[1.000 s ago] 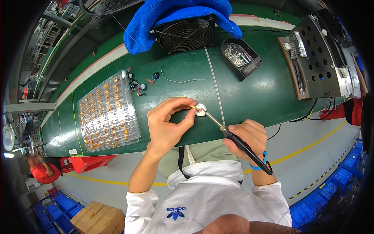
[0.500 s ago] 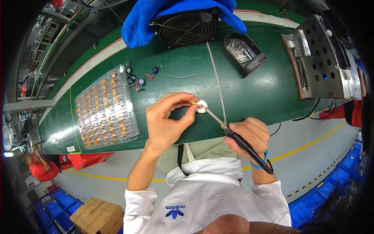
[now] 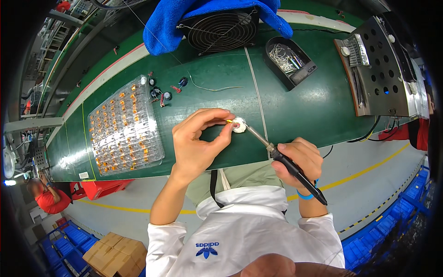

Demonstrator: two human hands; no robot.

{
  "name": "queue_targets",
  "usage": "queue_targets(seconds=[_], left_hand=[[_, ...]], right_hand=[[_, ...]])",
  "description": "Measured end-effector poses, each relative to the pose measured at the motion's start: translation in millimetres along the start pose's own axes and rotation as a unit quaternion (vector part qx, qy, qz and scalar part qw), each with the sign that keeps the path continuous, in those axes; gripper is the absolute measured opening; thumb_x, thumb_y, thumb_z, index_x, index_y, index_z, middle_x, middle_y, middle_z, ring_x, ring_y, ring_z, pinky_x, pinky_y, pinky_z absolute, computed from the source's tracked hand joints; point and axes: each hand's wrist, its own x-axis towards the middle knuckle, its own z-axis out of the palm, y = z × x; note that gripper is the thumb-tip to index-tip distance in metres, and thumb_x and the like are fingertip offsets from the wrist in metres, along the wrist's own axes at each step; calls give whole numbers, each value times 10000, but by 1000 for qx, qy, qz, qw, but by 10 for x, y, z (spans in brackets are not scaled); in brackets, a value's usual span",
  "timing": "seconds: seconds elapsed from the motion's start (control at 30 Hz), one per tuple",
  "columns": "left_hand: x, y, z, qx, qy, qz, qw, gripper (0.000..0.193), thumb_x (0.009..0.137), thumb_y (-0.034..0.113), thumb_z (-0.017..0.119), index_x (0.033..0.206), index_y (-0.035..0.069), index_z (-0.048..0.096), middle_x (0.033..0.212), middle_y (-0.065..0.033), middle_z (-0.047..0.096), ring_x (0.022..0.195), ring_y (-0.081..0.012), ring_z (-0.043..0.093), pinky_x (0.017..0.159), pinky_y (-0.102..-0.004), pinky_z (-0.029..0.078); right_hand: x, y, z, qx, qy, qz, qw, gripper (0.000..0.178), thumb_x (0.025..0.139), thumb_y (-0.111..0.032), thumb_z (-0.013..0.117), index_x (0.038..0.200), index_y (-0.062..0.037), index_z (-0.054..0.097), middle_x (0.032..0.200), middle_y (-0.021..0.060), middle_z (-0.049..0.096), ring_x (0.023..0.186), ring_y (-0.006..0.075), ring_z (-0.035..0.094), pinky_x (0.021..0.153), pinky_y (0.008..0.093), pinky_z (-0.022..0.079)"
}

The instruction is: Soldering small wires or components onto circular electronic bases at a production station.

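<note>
My right hand (image 3: 299, 161) is closed round the black handle of a soldering iron (image 3: 291, 167), whose metal shaft points up and left. The iron's tip lies at the right edge of a small round white piece (image 3: 239, 129) with a reddish middle, on the green work surface (image 3: 207, 159). With thumb and fingertips, my left hand (image 3: 198, 136) pinches a small yellow-orange part (image 3: 229, 121) against the left side of the white piece. The fingers hide most of that part. A clear plastic tray (image 3: 159, 150) with rows of small orange parts lies left of my left hand.
Beyond my hands stands a black fan (image 3: 222, 33) under a blue towel (image 3: 161, 27). Small dark round parts with red wires (image 3: 183, 82) lie near a loose solder wire (image 3: 210, 88). A black bin (image 3: 302, 75) holds metal bits. At the right is a perforated metal box (image 3: 380, 69).
The soldering iron and my right hand have shifted slightly right, and the tip has moved from the middle of the white piece to its right edge. My left hand stays nearly still.
</note>
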Motion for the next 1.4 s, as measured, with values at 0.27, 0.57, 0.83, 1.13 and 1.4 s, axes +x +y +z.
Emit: queue_targets(seconds=[0.27,0.57,0.83,1.13,1.4], left_hand=[[9,-17,16,-5,19,18,1000,282,801,-117,782,1070,-42,747,1049,-143,762,952,-207,758,859,-300,628],[11,-22,21,13,30,30,999,270,792,-107,786,1050,-37,750,1016,-135,765,914,-201,761,830,-293,623],[-36,-17,13,26,10,34,999,273,803,-130,774,1062,-53,734,1056,-147,748,963,-215,754,867,-304,618],[17,-15,-9,43,-9,33,998,282,821,-157,755,1088,-74,718,1098,-166,730,1016,-230,746,915,-316,618],[32,23,-34,69,20,56,996,289,773,-108,784,1046,-18,753,986,-114,766,886,-196,756,805,-301,602]], right_hand=[[17,8,0,0,-13,-9,1000,362,725,-138,918,989,36,743,778,111,732,569,219,628,502,303,463],[38,2,11,-4,-22,-16,1000,354,727,-144,915,989,25,746,782,105,731,570,214,622,502,298,455],[11,-19,4,-10,-21,-17,1000,338,733,-152,916,972,17,748,788,102,735,568,211,623,501,296,454],[38,21,-1,-10,-21,-19,1000,362,742,-171,919,985,31,743,786,115,731,568,218,623,497,298,451],[142,-10,-105,-86,37,45,995,382,880,-102,827,1188,64,673,744,111,661,617,224,619,580,324,495]])
